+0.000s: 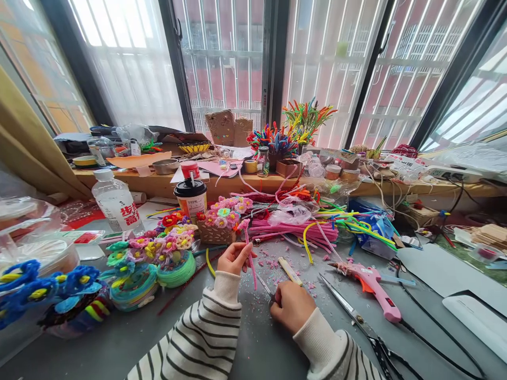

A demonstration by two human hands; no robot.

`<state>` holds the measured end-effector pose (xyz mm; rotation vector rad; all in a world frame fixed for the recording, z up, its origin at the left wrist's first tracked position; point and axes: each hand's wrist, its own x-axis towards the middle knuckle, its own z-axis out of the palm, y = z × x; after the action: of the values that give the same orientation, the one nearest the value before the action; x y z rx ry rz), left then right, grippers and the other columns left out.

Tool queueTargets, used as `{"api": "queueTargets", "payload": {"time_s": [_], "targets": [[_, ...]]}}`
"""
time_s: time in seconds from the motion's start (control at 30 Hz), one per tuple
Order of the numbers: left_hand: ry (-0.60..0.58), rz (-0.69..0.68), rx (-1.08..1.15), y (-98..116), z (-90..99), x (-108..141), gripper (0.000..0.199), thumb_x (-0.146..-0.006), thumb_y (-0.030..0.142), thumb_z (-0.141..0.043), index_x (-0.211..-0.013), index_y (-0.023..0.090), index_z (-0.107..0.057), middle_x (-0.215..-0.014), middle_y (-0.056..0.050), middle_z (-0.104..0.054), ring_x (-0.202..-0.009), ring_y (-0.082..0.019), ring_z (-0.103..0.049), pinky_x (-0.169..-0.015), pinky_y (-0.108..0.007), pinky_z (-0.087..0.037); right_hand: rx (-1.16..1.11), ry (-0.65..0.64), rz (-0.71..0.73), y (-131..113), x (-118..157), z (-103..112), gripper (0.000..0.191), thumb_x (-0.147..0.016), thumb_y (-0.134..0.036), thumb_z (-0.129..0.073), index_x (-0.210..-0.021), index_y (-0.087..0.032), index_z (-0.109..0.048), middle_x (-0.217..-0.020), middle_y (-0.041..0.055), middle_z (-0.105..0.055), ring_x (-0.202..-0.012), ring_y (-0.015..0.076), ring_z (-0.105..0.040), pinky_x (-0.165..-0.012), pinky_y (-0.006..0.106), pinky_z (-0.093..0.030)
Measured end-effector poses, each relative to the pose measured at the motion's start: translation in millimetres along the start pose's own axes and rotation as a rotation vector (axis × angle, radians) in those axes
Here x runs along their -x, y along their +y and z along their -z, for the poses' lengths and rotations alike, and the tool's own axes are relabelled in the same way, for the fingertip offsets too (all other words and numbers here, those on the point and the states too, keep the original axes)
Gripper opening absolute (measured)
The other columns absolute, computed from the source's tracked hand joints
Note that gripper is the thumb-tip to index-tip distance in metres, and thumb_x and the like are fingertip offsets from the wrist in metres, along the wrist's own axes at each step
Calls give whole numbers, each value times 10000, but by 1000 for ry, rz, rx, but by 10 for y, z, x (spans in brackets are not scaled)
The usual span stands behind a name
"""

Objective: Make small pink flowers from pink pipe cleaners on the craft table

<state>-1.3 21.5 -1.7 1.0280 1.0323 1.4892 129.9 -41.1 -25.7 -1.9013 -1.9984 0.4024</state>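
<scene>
My left hand (234, 258) pinches a pink pipe cleaner (251, 258) between thumb and fingers. The pipe cleaner stands nearly upright, with a fluffy bent top and a straight lower end. Closed around the dark handle of small scissors (263, 283), my right hand (293, 304) is just right of that lower end. The pointed metal blades aim up and left, close to the pipe cleaner; whether they touch it I cannot tell. A cream-coloured stick (290, 271) lies beyond my right hand, among scattered pink fluff clippings (271, 262).
Large scissors (358, 319) and a pink glue gun (374, 287) with its cord lie at right. Pink pipe cleaners (293, 233) are heaped behind. Pipe-cleaner flowers in pots (176, 270), a lidded cup (190, 200) and a water bottle (118, 203) stand at left.
</scene>
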Motion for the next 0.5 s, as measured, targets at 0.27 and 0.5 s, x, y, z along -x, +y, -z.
{"api": "queueTargets", "payload": {"time_s": [0.27,0.5], "targets": [[-53,-7,28,-34,-14,-1,257,-489,298,-645,-602,124,-494,-425,12,-587,-260,-33,-383,-274,-143,-278,-999,8,48,187,-66,-149,186,-578,-338,-546,-520,-164,-518,-462,-6,-479,-422,112,-416,-411,225,-309],[-168,8,-22,-83,-62,39,240,-518,292,-628,-593,122,-475,-415,8,-585,-278,-50,-426,-284,-143,-322,-1132,-14,-30,47,-66,-33,309,-544,-439,-587,-504,-135,-551,-409,-36,-385,-393,85,-338,-403,215,-254]]}}
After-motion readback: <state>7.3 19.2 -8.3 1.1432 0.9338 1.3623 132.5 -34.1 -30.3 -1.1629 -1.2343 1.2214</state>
